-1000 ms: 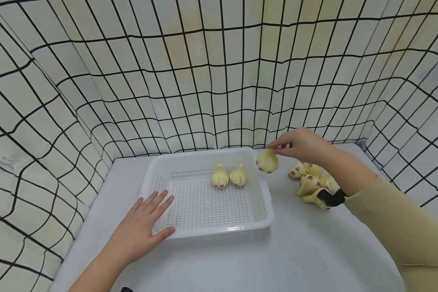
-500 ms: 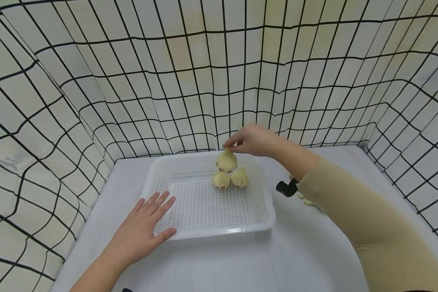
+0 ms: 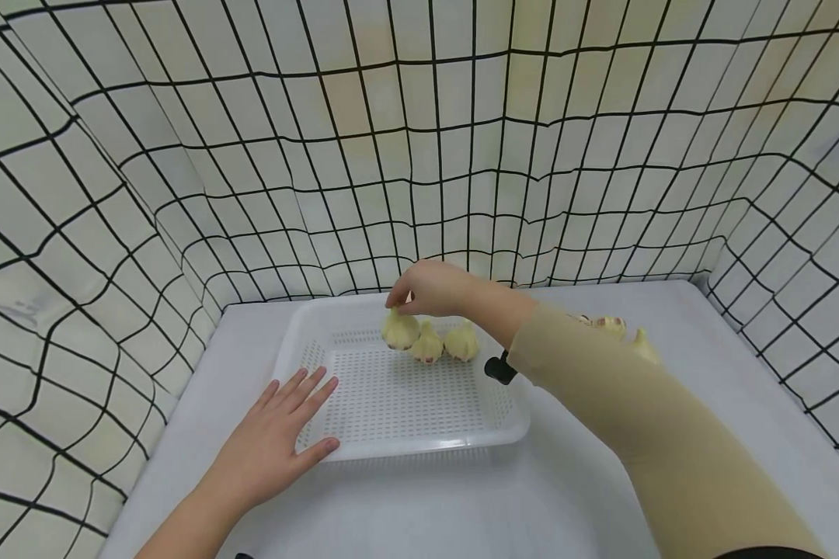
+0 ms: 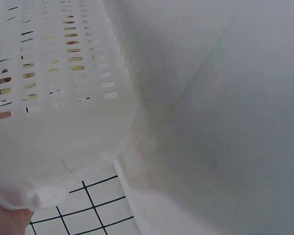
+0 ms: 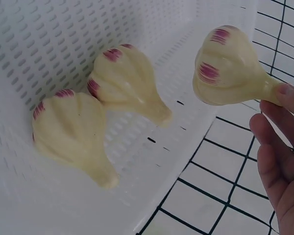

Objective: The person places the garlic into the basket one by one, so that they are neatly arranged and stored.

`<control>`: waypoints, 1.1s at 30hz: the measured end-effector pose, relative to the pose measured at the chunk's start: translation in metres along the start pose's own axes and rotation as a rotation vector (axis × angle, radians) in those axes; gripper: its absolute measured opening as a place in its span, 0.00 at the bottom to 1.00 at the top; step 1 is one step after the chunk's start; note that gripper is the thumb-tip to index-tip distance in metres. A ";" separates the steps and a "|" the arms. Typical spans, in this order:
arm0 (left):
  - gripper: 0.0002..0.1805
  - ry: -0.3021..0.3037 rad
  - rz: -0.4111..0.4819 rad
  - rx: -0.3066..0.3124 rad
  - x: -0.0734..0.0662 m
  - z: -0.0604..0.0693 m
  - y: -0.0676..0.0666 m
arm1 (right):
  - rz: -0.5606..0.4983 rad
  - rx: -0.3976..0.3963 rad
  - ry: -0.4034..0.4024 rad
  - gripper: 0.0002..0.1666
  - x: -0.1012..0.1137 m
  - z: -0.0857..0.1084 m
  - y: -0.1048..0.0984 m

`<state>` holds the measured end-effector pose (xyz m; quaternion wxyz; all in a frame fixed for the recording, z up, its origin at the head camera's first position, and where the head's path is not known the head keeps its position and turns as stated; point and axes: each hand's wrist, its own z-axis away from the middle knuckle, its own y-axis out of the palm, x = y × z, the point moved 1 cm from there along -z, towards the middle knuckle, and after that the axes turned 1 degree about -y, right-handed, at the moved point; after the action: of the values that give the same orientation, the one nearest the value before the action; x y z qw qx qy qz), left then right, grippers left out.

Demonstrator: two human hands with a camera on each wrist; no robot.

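In the head view, the right hand pinches a garlic bulb by its stem over the back of the white basket. Two more bulbs lie side by side in the basket, just right of the held one. The right wrist view has the held bulb between thumb and fingers, apart from the two lying bulbs. With fingers spread, the left hand rests at the basket's left front corner; the left wrist view catches only part of that hand at the rim.
Several other bulbs lie on the white table to the right, partly hidden by the right sleeve. A black net before white walls stands behind the table and along both sides.
The right hand has carried the held bulb leftward from beside the basket's right edge to over its back middle, left of the two lying bulbs. The left hand has hardly moved.
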<state>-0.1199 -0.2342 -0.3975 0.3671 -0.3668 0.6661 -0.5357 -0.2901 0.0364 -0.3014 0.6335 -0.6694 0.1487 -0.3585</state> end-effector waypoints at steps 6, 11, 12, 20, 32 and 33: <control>0.44 0.003 -0.002 -0.013 0.000 0.000 0.000 | 0.032 0.022 -0.029 0.13 0.002 -0.018 0.014; 0.44 -0.014 -0.005 0.015 0.000 0.000 0.000 | 0.067 0.058 -0.006 0.14 0.007 -0.029 0.022; 0.44 -0.015 -0.004 0.018 0.000 0.000 0.000 | 0.073 0.064 0.001 0.14 0.007 -0.030 0.023; 0.44 -0.012 -0.006 0.018 -0.001 0.000 0.000 | 0.120 0.108 0.006 0.14 0.006 -0.037 0.037; 0.44 -0.007 0.001 0.009 0.000 0.001 0.001 | 0.176 0.119 0.013 0.15 -0.001 -0.041 0.049; 0.44 -0.006 0.002 0.006 0.000 0.001 0.001 | 0.173 0.121 0.018 0.15 -0.002 -0.042 0.050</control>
<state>-0.1194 -0.2346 -0.3983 0.3708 -0.3667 0.6636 -0.5364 -0.3064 -0.0009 -0.3522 0.6999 -0.6113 0.1896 -0.3170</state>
